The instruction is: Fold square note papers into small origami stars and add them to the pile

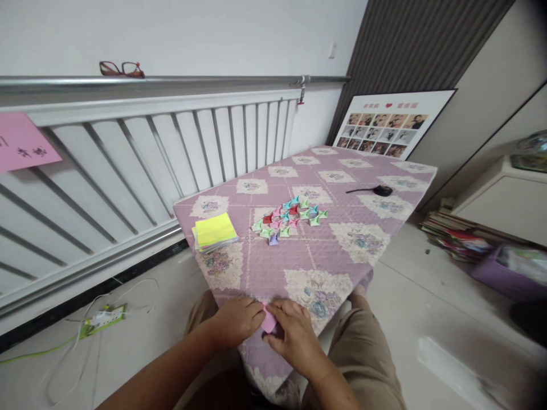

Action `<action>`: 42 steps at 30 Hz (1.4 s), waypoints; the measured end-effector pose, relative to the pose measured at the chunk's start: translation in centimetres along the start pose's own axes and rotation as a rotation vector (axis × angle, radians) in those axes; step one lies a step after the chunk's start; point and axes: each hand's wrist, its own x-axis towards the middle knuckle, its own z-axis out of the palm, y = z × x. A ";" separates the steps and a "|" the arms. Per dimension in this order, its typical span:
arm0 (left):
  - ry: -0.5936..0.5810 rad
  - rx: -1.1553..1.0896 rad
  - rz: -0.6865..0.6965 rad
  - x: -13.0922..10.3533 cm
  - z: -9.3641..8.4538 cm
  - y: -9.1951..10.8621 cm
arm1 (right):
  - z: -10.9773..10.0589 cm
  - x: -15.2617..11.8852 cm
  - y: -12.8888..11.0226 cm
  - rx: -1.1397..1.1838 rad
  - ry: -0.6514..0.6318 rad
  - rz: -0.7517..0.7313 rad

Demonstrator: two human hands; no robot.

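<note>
Between my hands at the near edge of the table is a small folded piece of pink paper (269, 322). My left hand (240, 320) is closed, its fingertips on the left side of the paper. My right hand (296, 333) pinches the paper from the right, with the thumb at its lower edge. Several small folded paper pieces (293, 210) in green, blue, red, pink and purple stand grouped farther up the table. To their left lies a stack of coloured paper sheets (216, 230), bright yellow on top.
A purple flowered cloth covers the table (273, 267). A black round object with a thin handle (382, 191) lies at the right. Behind stand a white radiator (222, 136) and a photo board (380, 128). Glasses (122, 69) rest on the pipe; a power strip (105, 319) is on the floor.
</note>
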 end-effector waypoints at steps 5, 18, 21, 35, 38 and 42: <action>0.018 -0.024 0.002 -0.1 0.0 -0.1 | -0.1 -0.1 -0.2 0.014 0.018 -0.009; 0.062 -0.076 -0.148 0.0 0.2 1.0 | -0.2 -0.1 -0.1 0.018 0.024 -0.033; 0.102 -0.086 -0.192 0.3 0.7 1.2 | 0.0 -0.1 -0.1 0.024 0.029 -0.037; 0.051 -0.741 -0.539 0.4 -2.7 1.9 | -1.0 1.0 -0.1 0.363 -0.079 0.023; 0.014 -0.752 -0.558 0.5 -2.4 1.9 | -1.2 1.0 -0.2 0.299 -0.119 0.040; 0.015 -0.616 -0.578 0.9 -1.5 2.0 | -0.7 1.1 -0.3 0.107 -0.071 0.027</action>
